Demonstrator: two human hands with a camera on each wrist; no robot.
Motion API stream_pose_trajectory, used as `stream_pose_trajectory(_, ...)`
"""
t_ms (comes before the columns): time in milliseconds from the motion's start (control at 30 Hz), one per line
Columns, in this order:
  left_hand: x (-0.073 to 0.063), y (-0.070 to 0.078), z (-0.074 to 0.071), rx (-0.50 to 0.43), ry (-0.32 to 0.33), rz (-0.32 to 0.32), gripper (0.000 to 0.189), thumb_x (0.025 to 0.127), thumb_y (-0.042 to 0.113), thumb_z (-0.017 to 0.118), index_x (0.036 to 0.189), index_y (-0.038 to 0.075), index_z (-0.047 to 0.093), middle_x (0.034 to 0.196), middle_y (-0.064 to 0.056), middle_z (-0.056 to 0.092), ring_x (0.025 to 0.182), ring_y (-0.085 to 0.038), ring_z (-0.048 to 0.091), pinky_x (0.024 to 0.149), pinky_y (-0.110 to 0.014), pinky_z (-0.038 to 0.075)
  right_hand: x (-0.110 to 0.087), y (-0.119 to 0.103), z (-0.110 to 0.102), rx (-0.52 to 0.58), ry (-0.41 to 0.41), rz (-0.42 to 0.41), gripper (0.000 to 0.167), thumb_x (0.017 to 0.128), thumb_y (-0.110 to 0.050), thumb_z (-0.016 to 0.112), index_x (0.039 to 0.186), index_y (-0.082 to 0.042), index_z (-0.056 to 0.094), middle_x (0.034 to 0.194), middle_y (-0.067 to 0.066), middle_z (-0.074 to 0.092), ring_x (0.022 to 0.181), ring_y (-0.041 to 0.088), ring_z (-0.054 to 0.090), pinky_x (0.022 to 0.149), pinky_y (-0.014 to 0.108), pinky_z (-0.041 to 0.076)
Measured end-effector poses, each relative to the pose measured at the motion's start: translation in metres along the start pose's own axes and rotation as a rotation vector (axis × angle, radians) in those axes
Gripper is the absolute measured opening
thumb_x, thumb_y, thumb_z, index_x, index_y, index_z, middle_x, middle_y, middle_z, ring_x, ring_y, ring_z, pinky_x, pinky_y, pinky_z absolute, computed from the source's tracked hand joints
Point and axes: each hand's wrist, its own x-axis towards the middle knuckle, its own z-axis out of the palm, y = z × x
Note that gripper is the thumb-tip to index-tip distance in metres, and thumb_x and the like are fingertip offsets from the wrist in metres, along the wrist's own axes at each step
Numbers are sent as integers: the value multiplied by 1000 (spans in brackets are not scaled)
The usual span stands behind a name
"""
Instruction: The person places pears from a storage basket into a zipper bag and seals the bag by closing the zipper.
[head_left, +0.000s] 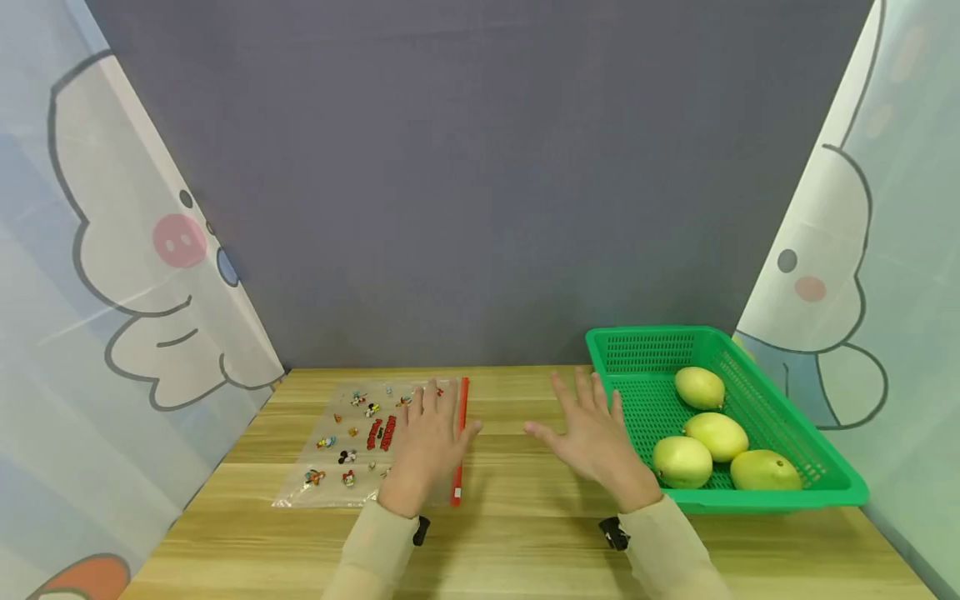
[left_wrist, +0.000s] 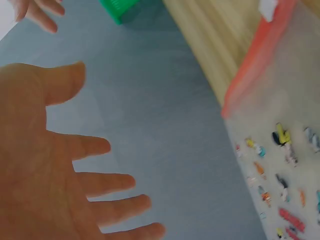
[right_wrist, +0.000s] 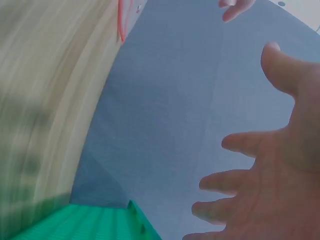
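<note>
My left hand is held above the right part of a clear plastic zip bag, fingers spread and holding nothing. The bag lies flat on the table, printed with small cartoon figures, with a red slider strip along its right edge. My right hand, also empty with straight spread fingers, is over the table just left of a green plastic basket. Inside the basket lie several yellow-green mangoes. In the left wrist view the palm faces the camera, with the bag beyond it.
The wooden table reaches back to a grey cloth wall. Curtains with cartoon animals hang at the left and right. The basket stands at the table's right side.
</note>
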Motion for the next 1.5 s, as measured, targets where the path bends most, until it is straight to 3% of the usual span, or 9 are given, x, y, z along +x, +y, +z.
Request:
stream_pose_trajectory(167, 4, 0, 13, -4, -38, -38, 79, 100, 57, 55, 159, 11, 33, 157, -26, 35, 141, -50, 36, 107, -68, 36, 6, 2, 11, 28, -6, 12, 95, 95, -73, 47, 161, -8, 26, 163, 32, 15, 150, 52, 6, 115, 72, 6)
stream_pose_trajectory(300, 10, -3, 22, 26, -109, -77, 74, 100, 52, 58, 154, 6, 40, 151, -28, 42, 132, -52, 45, 97, -69, 44, 11, 4, 23, 70, -39, 33, 90, 98, -65, 50, 161, -7, 25, 162, 32, 16, 149, 54, 12, 114, 71, 16)
stream_pose_trajectory(467, 15, -6, 30, 83, -209, -99, 73, 100, 50, 59, 155, 6, 40, 151, -29, 41, 131, -54, 45, 98, -69, 44, 16, 2, 34, 138, -71, 42, 85, 99, -59, 55, 161, -8, 28, 162, 31, 20, 147, 54, 19, 112, 71, 22)
stream_pose_trajectory(733, 22, -7, 34, 85, -251, -113, 74, 97, 51, 63, 150, 2, 45, 144, -30, 49, 126, -54, 50, 91, -64, 51, 19, -3, 43, 244, -114, 41, 81, 100, -59, 55, 159, -8, 32, 161, 27, 28, 146, 47, 29, 113, 68, 27)
stream_pose_trajectory(900, 26, -9, 40, 63, -269, -142, 72, 97, 52, 63, 145, 0, 49, 144, -31, 48, 125, -53, 51, 97, -63, 48, 23, -5, 48, 298, -115, 51, 78, 100, -55, 56, 157, -5, 36, 158, 23, 38, 145, 44, 35, 114, 64, 29)
stream_pose_trajectory(1000, 27, -9, 44, 48, -268, -157, 66, 96, 49, 65, 137, -1, 55, 137, -32, 53, 119, -51, 56, 95, -61, 50, 23, -5, 52, 318, -111, 70, 79, 99, -56, 57, 154, -2, 40, 155, 23, 42, 142, 46, 38, 113, 64, 31)
stream_pose_trajectory(1233, 27, -11, 47, 31, -257, -150, 38, 92, 34, 70, 110, 0, 63, 91, -19, 64, 85, -41, 65, 69, -52, 56, 24, -7, 57, 367, -108, 123, 73, 99, -51, 60, 151, -1, 44, 152, 24, 45, 139, 46, 42, 112, 63, 33)
stream_pose_trajectory(1367, 25, -12, 46, -9, -278, -145, 26, 90, 20, 65, 107, 0, 64, 82, -14, 62, 70, -32, 62, 58, -44, 53, 24, -10, 59, 375, -102, 129, 69, 100, -46, 61, 148, 1, 47, 148, 24, 50, 135, 46, 48, 109, 62, 38)
stream_pose_trajectory(1500, 23, -9, 44, -61, -252, -124, 8, 87, 8, 62, 80, 5, 61, 69, -7, 55, 57, -22, 50, 48, -36, 45, 24, -12, 60, 377, -101, 143, 65, 99, -42, 63, 144, 4, 51, 140, 25, 57, 125, 44, 57, 103, 59, 45)
